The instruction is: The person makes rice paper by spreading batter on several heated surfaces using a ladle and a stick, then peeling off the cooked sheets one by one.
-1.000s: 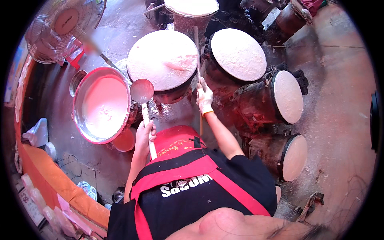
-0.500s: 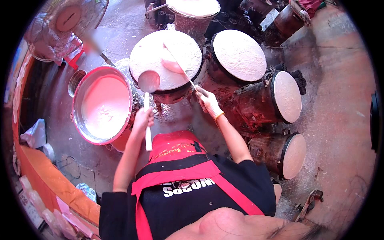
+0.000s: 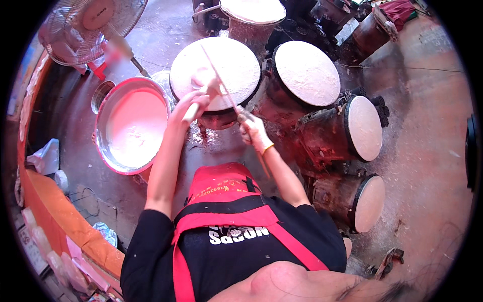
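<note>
Drum top, white, above speckled floor

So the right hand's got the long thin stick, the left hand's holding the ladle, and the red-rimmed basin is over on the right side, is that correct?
Not quite: the head view shows the red-rimmed basin on the left side. The right hand does hold the long thin stick, and the left hand the ladle.

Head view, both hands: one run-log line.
left hand: gripping white-handled ladle over round white-topped griddle | right hand: gloved, gripping long thin stick across same griddle | red-rimmed basin: left of griddle
</note>
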The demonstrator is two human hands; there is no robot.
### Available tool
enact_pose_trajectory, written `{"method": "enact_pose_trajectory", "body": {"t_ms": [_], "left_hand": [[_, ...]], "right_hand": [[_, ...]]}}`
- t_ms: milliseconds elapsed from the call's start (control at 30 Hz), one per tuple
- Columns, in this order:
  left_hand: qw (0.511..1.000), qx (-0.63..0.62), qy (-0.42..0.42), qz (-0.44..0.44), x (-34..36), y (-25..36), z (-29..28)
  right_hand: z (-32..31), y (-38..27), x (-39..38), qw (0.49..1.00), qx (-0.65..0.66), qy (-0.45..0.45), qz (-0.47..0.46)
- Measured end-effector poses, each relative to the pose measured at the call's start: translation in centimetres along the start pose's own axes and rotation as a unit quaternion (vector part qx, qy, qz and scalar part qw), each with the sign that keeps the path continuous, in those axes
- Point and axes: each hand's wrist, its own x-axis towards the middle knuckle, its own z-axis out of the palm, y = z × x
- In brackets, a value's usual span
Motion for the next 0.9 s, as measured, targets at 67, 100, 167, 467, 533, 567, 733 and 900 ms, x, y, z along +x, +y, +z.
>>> {"method": "enact_pose_trajectory", "body": {"t_ms": [67,100,167,467,533,567,733,900], "left_hand": [[0.987,0.151,0.034,0.046,-4.5,-1.0,1.0],[0.962,0.244,0.078,0.094,-5.8,-2.3,0.7],[0.969,0.209,0.102,0.078,-7.2,-3.3,0.7],[0.993,-0.005,0.116,0.018,-12.2,-2.2,-1.3],[0.991,-0.033,0.129,0.029,-14.1,-2.7,-1.3],[0.994,-0.061,0.092,0.005,-15.2,-2.3,-1.8],[0.988,0.040,0.011,0.148,-22.1,-2.0,2.4],[0.958,0.178,0.170,0.147,-22.3,4.2,0.2]], "right_hand": [[-1.6,-3.3,1.3,0.993,0.004,0.117,-0.011],[-3.1,-2.7,3.0,0.982,0.076,0.156,-0.079],[-5.0,0.5,3.9,0.965,-0.149,0.153,-0.152],[-4.6,2.9,2.3,0.928,-0.245,0.147,-0.238],[-3.6,3.6,1.2,0.918,-0.343,0.119,-0.157],[-2.4,4.0,0.4,0.903,-0.400,0.065,-0.140],[2.0,1.9,4.5,0.910,-0.365,0.018,-0.193],[6.7,-3.1,9.8,0.789,-0.575,0.099,-0.190]]}}
